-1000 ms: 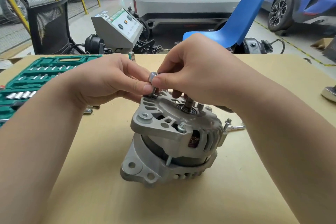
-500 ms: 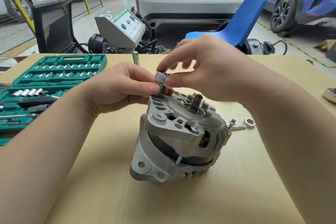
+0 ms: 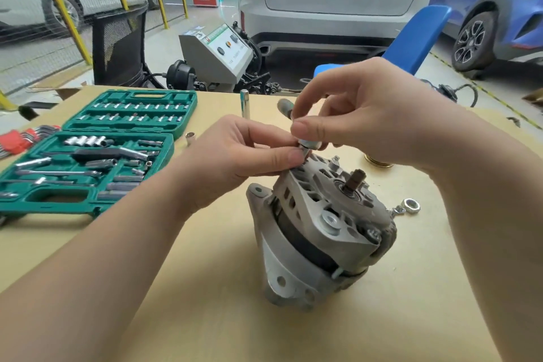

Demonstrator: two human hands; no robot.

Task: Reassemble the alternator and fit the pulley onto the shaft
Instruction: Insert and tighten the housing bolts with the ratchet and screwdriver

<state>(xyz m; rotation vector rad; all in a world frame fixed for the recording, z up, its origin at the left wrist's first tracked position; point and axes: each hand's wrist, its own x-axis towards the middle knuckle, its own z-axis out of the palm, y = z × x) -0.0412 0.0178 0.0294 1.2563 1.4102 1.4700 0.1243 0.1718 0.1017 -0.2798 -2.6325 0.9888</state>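
The grey alternator (image 3: 320, 232) stands tilted on the table (image 3: 205, 288), its bare shaft (image 3: 356, 181) pointing up and right. At the housing's upper left edge, my left hand (image 3: 235, 161) pinches a small metal part just under a silver socket (image 3: 308, 144). My right hand (image 3: 361, 114) grips that socket from above with thumb and fingers. Behind my right wrist a brass-coloured ring (image 3: 377, 161) peeks out; I cannot tell what it is. A loose nut (image 3: 410, 205) and a bolt (image 3: 396, 210) lie right of the alternator.
An open green socket set (image 3: 88, 156) fills the table's left side, with red hex keys (image 3: 20, 139) beyond it. A loose socket (image 3: 190, 138) and an upright extension (image 3: 244, 103) stand behind my left hand. Beyond the table are a blue chair (image 3: 411, 41), a grey tester (image 3: 217, 56) and parked cars.
The alternator has tipped further to the right on the table. Both hands stayed at its upper left edge with the socket; my view has shifted, bringing more of the socket set into sight.
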